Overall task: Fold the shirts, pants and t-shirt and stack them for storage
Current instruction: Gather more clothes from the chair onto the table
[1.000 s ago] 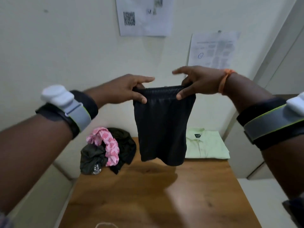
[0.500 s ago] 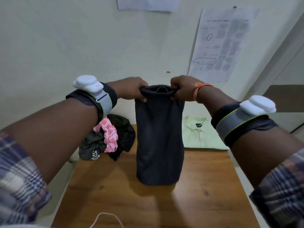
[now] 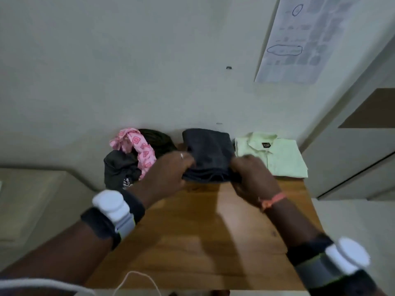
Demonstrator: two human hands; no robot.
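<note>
The black shorts (image 3: 208,153) lie on the far part of the wooden table (image 3: 192,231), their body stretched toward the wall. My left hand (image 3: 168,169) grips the near waistband end on its left side. My right hand (image 3: 251,174) holds the same end on its right side. Both hands are blurred by motion. A folded light-green shirt (image 3: 275,155) lies flat just right of the shorts. On the left sits a heap of unfolded clothes: a pink patterned garment (image 3: 136,150) draped over dark garments (image 3: 119,169).
The table stands against a pale wall, with a printed sheet (image 3: 299,41) taped up at the upper right. A white cable (image 3: 136,280) loops over the table's near edge. A grey cabinet or door (image 3: 352,150) stands beside the table on the right.
Both hands brought the black shorts down from hanging in the air onto the far part of the table. The view tilted downward with them.
</note>
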